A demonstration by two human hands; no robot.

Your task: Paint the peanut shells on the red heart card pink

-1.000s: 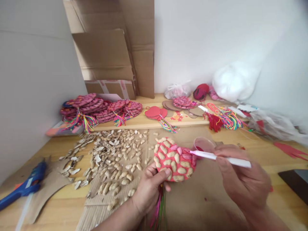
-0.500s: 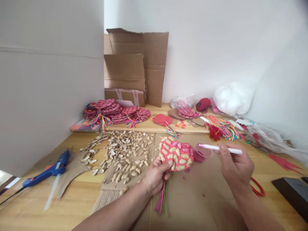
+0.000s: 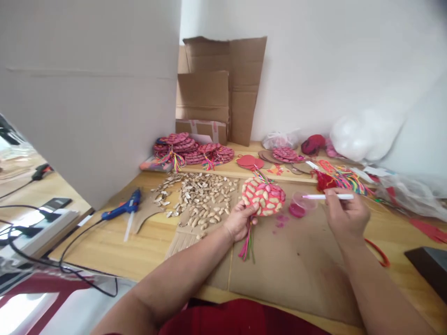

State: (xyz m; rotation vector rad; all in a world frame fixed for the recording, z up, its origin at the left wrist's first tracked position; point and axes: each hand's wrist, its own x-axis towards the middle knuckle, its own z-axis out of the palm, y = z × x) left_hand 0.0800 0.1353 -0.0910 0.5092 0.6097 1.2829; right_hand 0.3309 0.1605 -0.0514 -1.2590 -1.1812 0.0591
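My left hand (image 3: 242, 221) grips a round red disc covered with peanuts (image 3: 263, 197), its thumb on the front near the lower left edge. Some shells at the disc's upper right are painted pink; the others are plain tan. A pink and green tassel (image 3: 247, 244) dangles below it. Between the fingers of my right hand (image 3: 345, 214) is a white paintbrush or pen (image 3: 338, 197) with a pink tip pointing left. That tip is over or beside a clear cup of pink liquid (image 3: 296, 209), apart from the disc. Pink spots mark the cardboard below the disc.
Loose peanuts and shells (image 3: 206, 200) spread left of the disc. A blue glue gun (image 3: 122, 208) lies farther left, its cord trailing to the table edge. Finished pink discs (image 3: 181, 146) are stacked behind. A plastic bag (image 3: 405, 190) and dark block (image 3: 428, 267) lie right.
The head view has swung left and down, bringing in the power strip and red clothing. The disc is still in my left hand; the white tool stays in my right hand near the cup.
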